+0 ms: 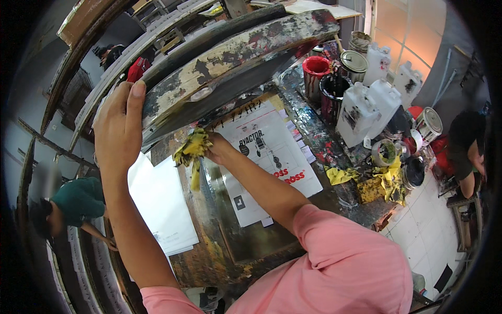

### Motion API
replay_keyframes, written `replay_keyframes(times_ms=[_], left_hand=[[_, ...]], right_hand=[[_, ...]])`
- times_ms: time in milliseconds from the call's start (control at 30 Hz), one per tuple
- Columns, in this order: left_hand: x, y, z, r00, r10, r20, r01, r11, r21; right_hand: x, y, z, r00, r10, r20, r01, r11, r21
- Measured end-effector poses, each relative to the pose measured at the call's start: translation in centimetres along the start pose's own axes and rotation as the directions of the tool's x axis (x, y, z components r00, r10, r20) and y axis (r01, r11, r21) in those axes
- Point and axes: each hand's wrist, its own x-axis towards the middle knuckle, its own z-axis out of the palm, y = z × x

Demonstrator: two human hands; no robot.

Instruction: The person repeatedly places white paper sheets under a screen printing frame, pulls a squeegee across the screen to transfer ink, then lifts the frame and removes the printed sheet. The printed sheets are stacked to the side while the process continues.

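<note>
A paint-spattered printing screen frame (pixel 225 63) is tilted up across the far side of the work table. My left hand (pixel 123 118) is closed on its left end, with the thumb along the near side. Beneath the raised frame my right hand (pixel 218 148) grips a crumpled yellow rag (pixel 193 147) stained with black. Close to that hand, a white sheet with black and red print (pixel 285 152) lies flat on the dark table board (pixel 256 243). My right fingers are partly hidden by the rag.
Blank white sheets (pixel 159 201) are stacked at the left. Red-dripped and dark paint pots (pixel 317 70) and white plastic jugs (pixel 358 112) crowd the right, near more yellow rags (pixel 387 183). One person in green (pixel 81 199) bends at the left; another person (pixel 465 152) is at far right.
</note>
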Motion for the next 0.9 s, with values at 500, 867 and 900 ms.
replay_keyframes(times_ms=[500,867,900], left_hand=[[-2.8,-3.9,2.5,0.977,0.213,-0.009,-0.194,0.908,0.372],[-7.6,1.7,1.5,0.964,0.221,-0.145,-0.223,0.975,0.007],[-8.4,1.7,2.0,0.961,0.232,-0.153,-0.232,0.973,0.015]], right_hand=[[-45.9,-19.6,-0.9,0.698,-0.713,0.069,-0.176,-0.264,-0.948],[-45.4,-19.6,-1.0,0.551,-0.716,0.428,-0.264,-0.636,-0.725],[-43.3,-19.7,3.4,0.449,-0.687,0.572,-0.095,-0.673,-0.734]])
